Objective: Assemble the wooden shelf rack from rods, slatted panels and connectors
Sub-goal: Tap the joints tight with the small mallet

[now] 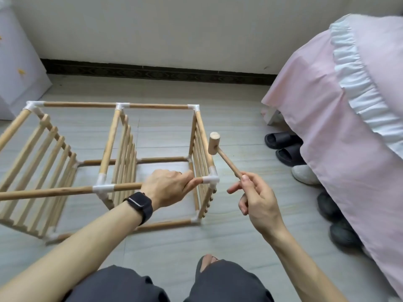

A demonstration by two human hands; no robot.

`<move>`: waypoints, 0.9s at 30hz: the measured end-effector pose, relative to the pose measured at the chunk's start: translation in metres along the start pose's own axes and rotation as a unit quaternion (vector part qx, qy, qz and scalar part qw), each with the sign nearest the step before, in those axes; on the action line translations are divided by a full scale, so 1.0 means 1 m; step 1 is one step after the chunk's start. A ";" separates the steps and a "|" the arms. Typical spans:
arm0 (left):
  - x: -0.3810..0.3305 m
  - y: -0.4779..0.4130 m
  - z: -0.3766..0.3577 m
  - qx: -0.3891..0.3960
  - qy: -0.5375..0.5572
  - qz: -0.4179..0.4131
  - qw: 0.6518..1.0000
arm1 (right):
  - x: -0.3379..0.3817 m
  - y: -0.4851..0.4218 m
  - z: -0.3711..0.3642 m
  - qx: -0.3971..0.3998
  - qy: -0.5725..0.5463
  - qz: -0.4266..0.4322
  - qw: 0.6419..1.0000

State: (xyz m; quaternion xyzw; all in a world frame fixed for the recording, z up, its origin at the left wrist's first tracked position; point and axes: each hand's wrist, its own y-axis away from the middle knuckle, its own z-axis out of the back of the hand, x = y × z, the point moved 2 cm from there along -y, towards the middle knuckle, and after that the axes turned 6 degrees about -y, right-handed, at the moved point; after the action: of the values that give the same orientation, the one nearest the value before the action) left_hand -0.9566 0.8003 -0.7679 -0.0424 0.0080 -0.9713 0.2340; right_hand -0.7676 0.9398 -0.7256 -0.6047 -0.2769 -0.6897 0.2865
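Note:
The wooden shelf rack (113, 136) lies on its side on the floor, three slatted panels joined by rods and white connectors. My left hand (168, 186), with a dark watch on the wrist, grips the near top rod (65, 191) just left of the corner connector (210, 179). My right hand (256, 198) holds the handle of a small wooden mallet (214, 144). The mallet's head is raised just right of the rack's right panel, above that corner connector.
A bed with a pink cover (340, 110) fills the right side. Dark slippers (283, 147) and other shoes (340, 233) lie under its edge. A white cabinet (17, 68) stands at the far left. A wall with a dark skirting (152, 71) runs behind the rack. My knees are at the bottom.

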 end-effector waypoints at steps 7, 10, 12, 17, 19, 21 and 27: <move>0.029 -0.013 -0.007 -0.030 -0.052 0.018 0.998 | -0.022 0.024 0.008 0.044 0.155 0.009 0.987; 0.029 -0.012 -0.012 -0.069 -0.058 0.028 0.996 | -0.020 0.020 0.008 0.058 0.234 0.015 0.970; 0.029 -0.001 -0.021 -0.068 -0.061 0.000 0.996 | -0.019 0.018 0.008 0.056 0.279 0.013 0.959; 0.016 0.026 -0.035 -0.092 -0.038 0.030 0.995 | -0.018 0.016 0.007 0.058 0.386 0.039 0.920; 0.013 0.027 -0.030 -0.069 -0.024 0.047 0.996 | -0.019 0.019 0.006 0.065 0.411 0.054 0.908; 0.013 0.027 -0.026 -0.054 -0.008 0.052 0.997 | -0.019 0.020 0.005 0.076 0.428 0.056 0.899; 0.015 0.028 -0.018 -0.020 0.017 0.054 0.998 | 0.001 0.009 0.005 0.076 0.431 0.061 0.897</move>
State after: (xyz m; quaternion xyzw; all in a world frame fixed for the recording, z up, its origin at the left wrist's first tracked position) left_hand -0.9583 0.7683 -0.7860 -0.0302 0.0333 -0.9575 0.2849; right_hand -0.7581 0.9371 -0.7235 -0.2408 -0.1403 -0.8408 0.4641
